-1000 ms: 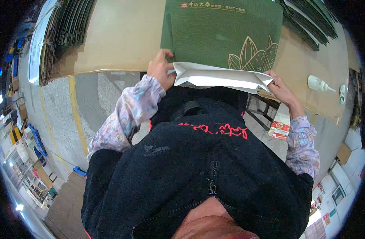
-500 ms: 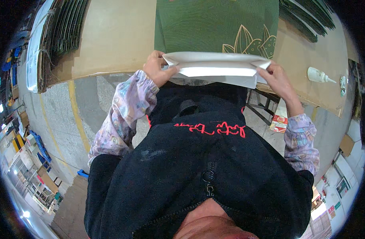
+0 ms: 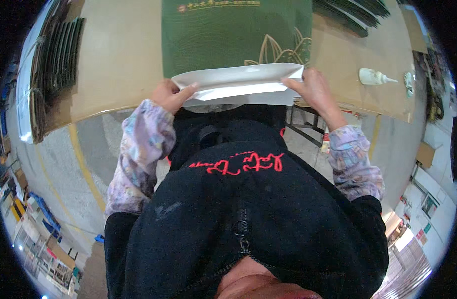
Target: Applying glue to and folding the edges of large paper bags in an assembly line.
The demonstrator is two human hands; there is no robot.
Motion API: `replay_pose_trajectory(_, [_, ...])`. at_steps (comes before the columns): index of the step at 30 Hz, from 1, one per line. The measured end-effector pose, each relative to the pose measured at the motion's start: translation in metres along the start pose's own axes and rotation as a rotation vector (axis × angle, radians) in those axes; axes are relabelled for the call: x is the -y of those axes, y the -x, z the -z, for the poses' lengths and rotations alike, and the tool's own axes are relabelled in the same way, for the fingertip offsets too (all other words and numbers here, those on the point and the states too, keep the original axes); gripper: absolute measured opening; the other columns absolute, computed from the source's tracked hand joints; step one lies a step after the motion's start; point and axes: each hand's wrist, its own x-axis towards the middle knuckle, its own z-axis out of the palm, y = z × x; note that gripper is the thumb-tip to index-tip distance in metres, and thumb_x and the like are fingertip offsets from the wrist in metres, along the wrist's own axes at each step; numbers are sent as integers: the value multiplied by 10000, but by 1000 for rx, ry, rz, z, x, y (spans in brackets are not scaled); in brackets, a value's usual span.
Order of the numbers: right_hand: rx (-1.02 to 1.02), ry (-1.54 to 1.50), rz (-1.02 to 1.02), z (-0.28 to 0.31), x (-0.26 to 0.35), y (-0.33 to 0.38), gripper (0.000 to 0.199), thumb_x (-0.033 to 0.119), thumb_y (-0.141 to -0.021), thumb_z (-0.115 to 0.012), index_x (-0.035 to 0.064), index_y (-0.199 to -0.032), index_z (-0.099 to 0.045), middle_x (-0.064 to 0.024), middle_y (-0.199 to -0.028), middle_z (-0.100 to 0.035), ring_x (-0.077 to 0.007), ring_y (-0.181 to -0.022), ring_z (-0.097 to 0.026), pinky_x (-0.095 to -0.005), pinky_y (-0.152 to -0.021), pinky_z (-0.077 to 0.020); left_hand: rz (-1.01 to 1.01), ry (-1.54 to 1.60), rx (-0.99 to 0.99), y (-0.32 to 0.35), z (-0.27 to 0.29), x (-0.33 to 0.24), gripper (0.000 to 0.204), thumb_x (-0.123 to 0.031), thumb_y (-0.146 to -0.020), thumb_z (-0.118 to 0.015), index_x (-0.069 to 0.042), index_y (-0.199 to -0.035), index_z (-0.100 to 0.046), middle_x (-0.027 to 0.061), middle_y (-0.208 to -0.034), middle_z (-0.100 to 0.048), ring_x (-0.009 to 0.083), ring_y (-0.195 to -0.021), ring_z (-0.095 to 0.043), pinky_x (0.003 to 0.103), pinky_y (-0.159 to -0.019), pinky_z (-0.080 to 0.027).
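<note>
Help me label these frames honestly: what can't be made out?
Green bag, far end: cut off by the head view's top edge.
Left hand and right hand, some fingertips: behind the white flap, head view.
Right-side green stack, far end: head view's top edge again.

From my remote seat, I'm viewing a workshop: stacked green sheets [image 3: 65, 55] are lying left on the worktable [image 3: 118, 55], a nozzle-tipped squeeze bottle [image 3: 370, 76] right, and a yellow floor line [image 3: 85, 167] is running before it.

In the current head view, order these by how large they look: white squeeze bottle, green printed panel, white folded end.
1. Green printed panel, as far as it shows
2. White folded end
3. White squeeze bottle
</note>
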Motion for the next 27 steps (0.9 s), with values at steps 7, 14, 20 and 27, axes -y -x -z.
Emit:
replay_pose_trajectory(7, [-79, -114, -9, -10, -5, 6, 414, 360, -725, -702, -53, -753, -686, -236, -673, -640, -372, -675, -655, -439, -656, -507, -46, -45, -126, 2, 0, -20, 642, -472, -663, -733, 116, -907, -647, 244, -806, -668, 337, -768, -668, 399, -725, -521])
replay_pose_trajectory(14, [-65, -256, -49, -16, -22, -5, 390, 328, -717, -704, -38, -853, -694, -240, -771, -661, -357, -726, -666, -428, -687, -515, 54, -329, -311, -15, -18, 4, 501, -346, -667, -733, 7, -1013, -651, 194, -985, -658, 332, -968, -621, 392, -876, -479])
replay_pose_trajectory(20, [-40, 31, -25, -20, -22, -20, 400, 299, -711, -707, -87, -807, -668, -283, -805, -646, -392, -772, -655, -449, -703, -514, -21, -368, -352, -22, -23, 10, 416, -302, -661, -742, -22, -964, -693, 187, -1059, -628, 330, -994, -604, 390, -900, -473])
replay_pose_trajectory(27, [-28, 155, -14, -10, -4, -23, 396, 256, -699, -717, -116, -815, -645, -296, -817, -641, -406, -783, -651, -447, -712, -515, 52, -378, -226, -22, -10, -2, 388, -262, -651, -733, -22, -954, -699, 183, -942, -674, 336, -898, -641, 399, -849, -503])
